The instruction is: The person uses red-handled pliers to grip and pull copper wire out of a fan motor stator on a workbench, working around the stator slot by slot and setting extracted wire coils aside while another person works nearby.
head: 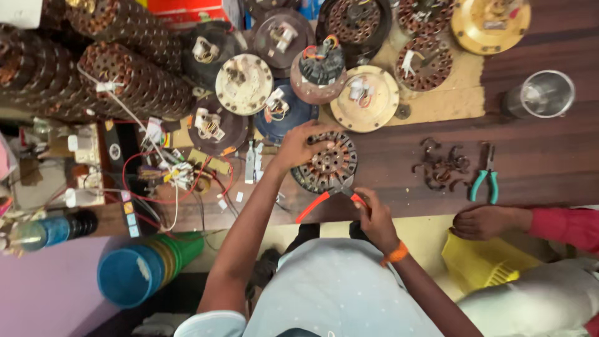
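The round motor winding [326,163] lies on the dark wood table [536,156], near its front edge. The left hand [298,145] presses on its top. The right hand [376,215] squeezes red-handled pliers [324,200] against its rim. Green-handled pliers [485,181] lie well apart.

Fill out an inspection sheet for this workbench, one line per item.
Surface: dark wooden bench, crowded at the far side.
Job's things: wound stator lying flat near the bench edge; red-handled pliers at its near rim.
Clutter: fan motor housings, stacked stator cores, scrap wire bits, green-handled pliers, steel cup.
Grippers: left hand on the stator's top; right hand gripping the pliers' handle.
Cables: red and white wires tangled at bench left.
Surroundings: blue and green buckets below; another person's hand on the bench edge.
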The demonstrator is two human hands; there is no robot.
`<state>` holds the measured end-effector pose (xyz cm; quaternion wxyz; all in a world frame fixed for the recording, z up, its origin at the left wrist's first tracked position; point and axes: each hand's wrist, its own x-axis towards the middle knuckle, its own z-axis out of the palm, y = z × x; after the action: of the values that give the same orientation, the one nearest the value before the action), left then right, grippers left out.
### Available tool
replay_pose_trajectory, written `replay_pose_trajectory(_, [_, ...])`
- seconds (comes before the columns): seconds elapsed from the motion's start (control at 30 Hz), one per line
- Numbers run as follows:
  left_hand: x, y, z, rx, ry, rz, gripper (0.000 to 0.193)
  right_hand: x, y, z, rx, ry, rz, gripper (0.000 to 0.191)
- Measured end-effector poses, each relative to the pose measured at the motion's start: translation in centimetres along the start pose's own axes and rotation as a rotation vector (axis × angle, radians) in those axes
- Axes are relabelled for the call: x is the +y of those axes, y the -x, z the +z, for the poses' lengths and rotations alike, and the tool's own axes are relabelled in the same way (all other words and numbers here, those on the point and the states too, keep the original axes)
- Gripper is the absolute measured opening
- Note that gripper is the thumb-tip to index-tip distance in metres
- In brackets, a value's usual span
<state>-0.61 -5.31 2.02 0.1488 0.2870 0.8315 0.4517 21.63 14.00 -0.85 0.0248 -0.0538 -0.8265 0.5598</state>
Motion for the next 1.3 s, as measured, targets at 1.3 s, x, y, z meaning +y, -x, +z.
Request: replay_pose_trajectory(1.3, [9.5, 19.5, 12.6, 0.056, -0.061, -0.384, 0.028, 1.1, -2.8, -4.7, -0.295, -0.673, 0.568, 0.042])
